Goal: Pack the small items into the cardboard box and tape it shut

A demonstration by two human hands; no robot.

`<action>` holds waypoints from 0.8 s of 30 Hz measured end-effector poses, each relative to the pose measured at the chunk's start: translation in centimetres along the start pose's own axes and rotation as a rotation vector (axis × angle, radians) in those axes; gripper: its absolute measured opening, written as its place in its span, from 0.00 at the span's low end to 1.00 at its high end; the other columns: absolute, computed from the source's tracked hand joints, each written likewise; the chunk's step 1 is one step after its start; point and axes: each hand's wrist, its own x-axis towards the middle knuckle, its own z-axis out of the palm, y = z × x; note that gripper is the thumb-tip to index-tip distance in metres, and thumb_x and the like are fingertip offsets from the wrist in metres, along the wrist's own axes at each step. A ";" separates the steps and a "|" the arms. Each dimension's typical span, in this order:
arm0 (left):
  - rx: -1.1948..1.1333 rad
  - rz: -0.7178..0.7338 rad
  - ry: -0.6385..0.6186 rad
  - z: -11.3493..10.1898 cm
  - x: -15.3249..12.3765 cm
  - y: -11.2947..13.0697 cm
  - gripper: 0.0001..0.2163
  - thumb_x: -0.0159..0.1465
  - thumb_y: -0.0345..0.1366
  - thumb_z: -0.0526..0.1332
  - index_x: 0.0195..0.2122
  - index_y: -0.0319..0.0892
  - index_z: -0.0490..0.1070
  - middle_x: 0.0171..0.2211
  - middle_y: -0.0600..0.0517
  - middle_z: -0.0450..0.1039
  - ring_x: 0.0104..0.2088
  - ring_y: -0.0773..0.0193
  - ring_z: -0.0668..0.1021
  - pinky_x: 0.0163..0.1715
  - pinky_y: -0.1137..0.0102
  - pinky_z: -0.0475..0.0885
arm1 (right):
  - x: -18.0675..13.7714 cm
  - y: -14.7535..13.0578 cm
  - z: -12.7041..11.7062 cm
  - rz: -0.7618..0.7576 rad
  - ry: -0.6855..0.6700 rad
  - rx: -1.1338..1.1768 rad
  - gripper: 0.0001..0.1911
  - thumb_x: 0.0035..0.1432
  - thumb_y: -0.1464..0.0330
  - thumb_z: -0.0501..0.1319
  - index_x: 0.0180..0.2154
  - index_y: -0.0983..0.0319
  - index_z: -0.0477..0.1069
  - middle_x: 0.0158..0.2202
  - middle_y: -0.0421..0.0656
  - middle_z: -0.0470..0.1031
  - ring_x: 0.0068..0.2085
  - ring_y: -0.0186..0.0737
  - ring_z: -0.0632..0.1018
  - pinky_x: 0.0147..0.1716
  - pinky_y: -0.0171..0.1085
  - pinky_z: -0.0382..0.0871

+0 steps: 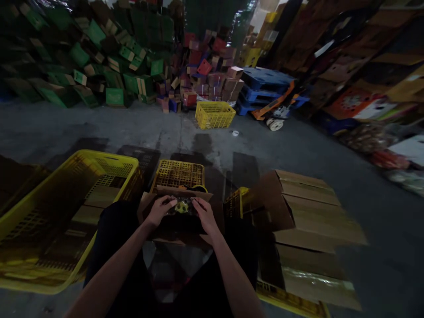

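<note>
Between my knees stands an open cardboard box [190, 239] with its flaps folded outward. Over its opening, a clear plastic packet [181, 206] with a yellow-green, dark-spotted item inside is stretched between my hands. My left hand [160, 211] pinches the packet's left side, fingers closed. On the other side, my right hand [204, 213] has its thumb and fingers closed on the packet's right edge. What exactly the packet contains is too dark to make out. Just behind the box's far flap, a black and yellow round thing [198, 189] partly shows. The inside of the box is in shadow.
A yellow crate [79, 154] with cartons inside stands at my left. Flattened cardboard [314, 216] lies over another crate on my right. An upturned yellow crate [179, 172] is ahead. Farther off are a yellow crate [215, 115], blue pallets [268, 78], a pallet jack [276, 108] and heaped boxes [115, 96].
</note>
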 end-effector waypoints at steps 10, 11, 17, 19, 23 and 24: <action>-0.059 0.016 0.092 -0.2 0.1 -0.4 0.22 0.46 0.48 0.77 0.33 0.38 0.74 0.32 0.53 0.74 0.34 0.61 0.78 0.35 0.62 0.80 | -0.4 -0.6 0.4 0.128 -0.070 0.124 0.25 0.50 0.51 0.71 0.46 0.57 0.79 0.42 0.43 0.81 0.44 0.47 0.80 0.41 0.40 0.76; -0.041 0.024 0.088 -0.2 0.1 -0.4 0.22 0.45 0.47 0.77 0.32 0.38 0.74 0.31 0.53 0.74 0.33 0.61 0.78 0.34 0.63 0.80 | -0.5 -0.7 0.5 0.147 -0.113 0.127 0.25 0.50 0.51 0.71 0.45 0.58 0.79 0.42 0.43 0.82 0.44 0.47 0.80 0.41 0.41 0.76; -0.031 0.060 0.079 -0.4 0.0 -0.5 0.20 0.48 0.48 0.76 0.32 0.39 0.73 0.32 0.53 0.74 0.34 0.61 0.78 0.34 0.65 0.80 | -0.7 -0.7 0.5 0.138 -0.232 0.124 0.23 0.52 0.49 0.69 0.39 0.61 0.81 0.37 0.42 0.82 0.38 0.42 0.80 0.39 0.39 0.75; -0.081 0.055 0.071 -0.5 0.2 -0.6 0.21 0.48 0.48 0.76 0.36 0.40 0.75 0.35 0.52 0.76 0.37 0.59 0.79 0.36 0.64 0.80 | -0.6 -0.6 0.4 0.126 -0.209 0.111 0.22 0.53 0.50 0.68 0.39 0.61 0.82 0.36 0.42 0.82 0.37 0.41 0.79 0.38 0.38 0.74; -0.172 -0.012 0.024 -0.4 0.3 -0.8 0.27 0.50 0.48 0.76 0.48 0.42 0.74 0.49 0.44 0.77 0.45 0.54 0.81 0.44 0.62 0.78 | -0.4 -0.4 0.1 0.118 -0.146 0.155 0.24 0.52 0.51 0.70 0.43 0.60 0.82 0.39 0.44 0.83 0.40 0.45 0.80 0.40 0.40 0.75; -0.171 -0.047 0.002 -0.4 0.3 -0.8 0.28 0.51 0.49 0.75 0.49 0.42 0.75 0.50 0.43 0.77 0.46 0.53 0.81 0.44 0.62 0.78 | -0.3 -0.3 0.0 0.112 -0.122 0.161 0.24 0.51 0.51 0.70 0.45 0.60 0.82 0.40 0.44 0.83 0.41 0.46 0.80 0.41 0.42 0.75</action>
